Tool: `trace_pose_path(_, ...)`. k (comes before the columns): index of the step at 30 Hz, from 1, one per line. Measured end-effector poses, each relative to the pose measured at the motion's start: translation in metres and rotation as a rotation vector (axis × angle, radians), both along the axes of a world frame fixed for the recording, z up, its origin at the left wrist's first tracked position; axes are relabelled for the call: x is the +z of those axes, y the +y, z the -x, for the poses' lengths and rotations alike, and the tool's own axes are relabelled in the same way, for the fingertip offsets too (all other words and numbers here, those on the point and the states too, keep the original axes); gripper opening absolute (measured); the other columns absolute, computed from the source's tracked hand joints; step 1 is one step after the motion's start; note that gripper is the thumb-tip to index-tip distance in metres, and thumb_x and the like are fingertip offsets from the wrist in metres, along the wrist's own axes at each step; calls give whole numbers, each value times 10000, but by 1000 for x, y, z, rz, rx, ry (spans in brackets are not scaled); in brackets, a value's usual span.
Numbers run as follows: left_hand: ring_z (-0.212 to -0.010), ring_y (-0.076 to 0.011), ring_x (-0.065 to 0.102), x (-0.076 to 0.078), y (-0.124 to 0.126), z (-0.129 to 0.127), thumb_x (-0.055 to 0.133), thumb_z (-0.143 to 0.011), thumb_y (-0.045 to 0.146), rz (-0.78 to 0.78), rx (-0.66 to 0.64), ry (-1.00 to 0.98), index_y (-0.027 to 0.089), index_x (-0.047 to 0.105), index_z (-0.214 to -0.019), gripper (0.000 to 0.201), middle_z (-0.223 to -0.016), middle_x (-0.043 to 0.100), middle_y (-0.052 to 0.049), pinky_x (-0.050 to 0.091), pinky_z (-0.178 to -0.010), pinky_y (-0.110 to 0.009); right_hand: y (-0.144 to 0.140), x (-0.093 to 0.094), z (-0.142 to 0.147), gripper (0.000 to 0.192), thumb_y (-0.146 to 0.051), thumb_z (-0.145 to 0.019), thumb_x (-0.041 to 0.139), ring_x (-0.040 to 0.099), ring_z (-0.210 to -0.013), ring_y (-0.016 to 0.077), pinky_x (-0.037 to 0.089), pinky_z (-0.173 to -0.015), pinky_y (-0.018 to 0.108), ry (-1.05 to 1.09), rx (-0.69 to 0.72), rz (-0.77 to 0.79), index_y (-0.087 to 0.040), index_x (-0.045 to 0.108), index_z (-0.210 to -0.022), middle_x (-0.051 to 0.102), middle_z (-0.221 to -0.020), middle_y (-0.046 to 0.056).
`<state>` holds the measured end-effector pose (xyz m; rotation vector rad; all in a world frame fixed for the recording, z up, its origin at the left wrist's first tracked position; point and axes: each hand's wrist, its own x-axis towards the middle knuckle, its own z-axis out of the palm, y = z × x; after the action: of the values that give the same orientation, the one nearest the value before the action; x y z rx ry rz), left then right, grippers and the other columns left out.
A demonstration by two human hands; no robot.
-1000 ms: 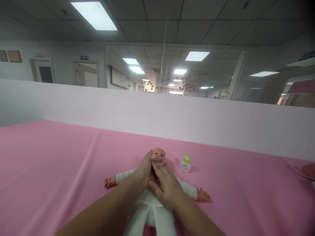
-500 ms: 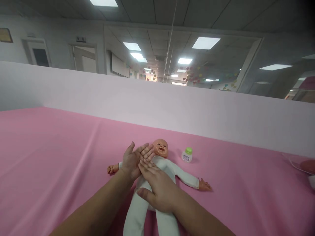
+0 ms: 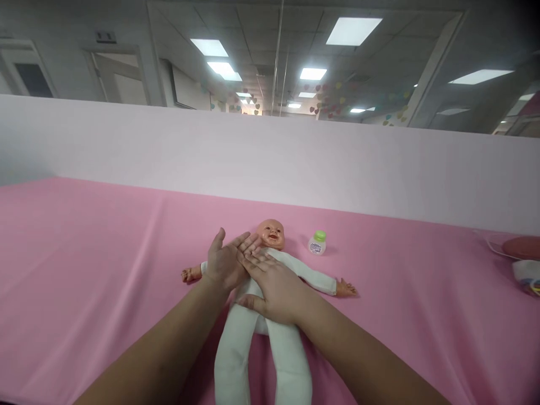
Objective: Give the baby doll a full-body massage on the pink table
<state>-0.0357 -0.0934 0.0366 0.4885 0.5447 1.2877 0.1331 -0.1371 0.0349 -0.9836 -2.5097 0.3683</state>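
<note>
With the doll (image 3: 270, 292) supine mid-bench (image 3: 84, 270), head at 12 o'clock, both grips released, flat left hand (image 3: 225, 264) and right hand (image 3: 274, 287) should, I judge, press its chest lightly, clear of the bottle (image 3: 317, 243) at 2 o'clock.

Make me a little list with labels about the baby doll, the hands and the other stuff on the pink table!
Doll: plastic-faced baby doll in a white cloth suit, lying face up, arms spread
Left hand: left hand, open, fingers over the doll's upper chest
Right hand: right hand, open, palm flat on the doll's tummy
Bottle: small white bottle with a green cap, upright, beside the doll's head, untouched
Table: pink cloth-covered table
Far right: reddish rounded thing, unclear
Behind: pale partition wall
</note>
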Motion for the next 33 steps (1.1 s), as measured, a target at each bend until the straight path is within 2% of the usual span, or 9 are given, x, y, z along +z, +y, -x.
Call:
trace_pose_path(3,-1337,-361,627,-1,7,10,382,-998,706,-25,34,-4,36,485,-1496,841,-1423,633,-280,545,-1089,-513,-10,3,7,876,-664,-975,578,308,-1589,330,220,-1316,524,19,64,22,-207,297,-1668,339,-1706,114)
trace_pose_path(5,-1334,-355,631,-3,10,14,371,-1006,701,-32,30,-20,38,489,-1495,832,-1430,630,-276,544,-1092,-509,-16,2,12,897,-675,-985,552,287,-1597,328,214,-1320,513,30,119,28,-158,284,-1668,310,-1713,139)
trace_pose_path(8,-1347,-368,620,-6,11,13,336,-1001,725,-53,4,-36,50,481,-1508,857,-1442,620,-278,529,-1100,-545,-18,0,15,945,-694,-998,509,241,-1611,330,202,-1324,509,40,160,31,-101,219,-1674,263,-1723,171)
trace_pose_path(12,-1390,-384,578,-9,4,4,313,-967,789,-88,-57,-65,85,499,-1515,911,-1464,607,-269,481,-1135,-589,-16,-3,16,996,-734,-978,509,205,-1621,335,186,-1326,521,65,195,-5,-110,183,-1683,243,-1732,173)
trace_pose_path(15,-1430,-394,534,-9,-4,-8,321,-953,806,-77,-125,-80,104,490,-1536,928,-1493,589,-258,433,-1163,-612,-11,-2,17,1032,-754,-962,516,185,-1624,349,155,-1329,538,63,162,-30,-94,180,-1681,225,-1733,193)
trace_pose_path(21,-1453,-399,505,-9,-10,-20,335,-959,810,-36,-236,-123,31,368,-1599,1008,-1481,589,-285,383,-1203,-599,4,1,4,977,-736,-989,476,126,-1637,334,119,-1333,550,-39,-26,-32,-76,235,-1668,200,-1735,190)
trace_pose_path(26,-1363,-369,601,-4,-1,-5,361,-983,769,-28,-81,-93,-3,405,-1566,968,-1435,615,-301,494,-1138,-509,-2,5,1,1034,-774,-967,470,128,-1633,354,149,-1333,529,-124,-50,11,-50,231,-1666,168,-1736,207)
trace_pose_path(30,-1334,-341,632,3,7,8,341,-990,766,-24,30,-103,5,386,-1573,959,-1462,589,-306,582,-1038,-434,-17,5,10,1005,-773,-983,430,163,-1630,335,180,-1329,523,-97,48,29,-82,206,-1677,187,-1738,191)
trace_pose_path(33,-1341,-344,629,4,7,10,325,-986,776,-37,39,-114,29,347,-1600,967,-1485,570,-306,595,-1021,-437,-24,3,16,946,-741,-1021,370,140,-1636,314,154,-1338,513,-60,113,22,-73,217,-1672,192,-1741,183)
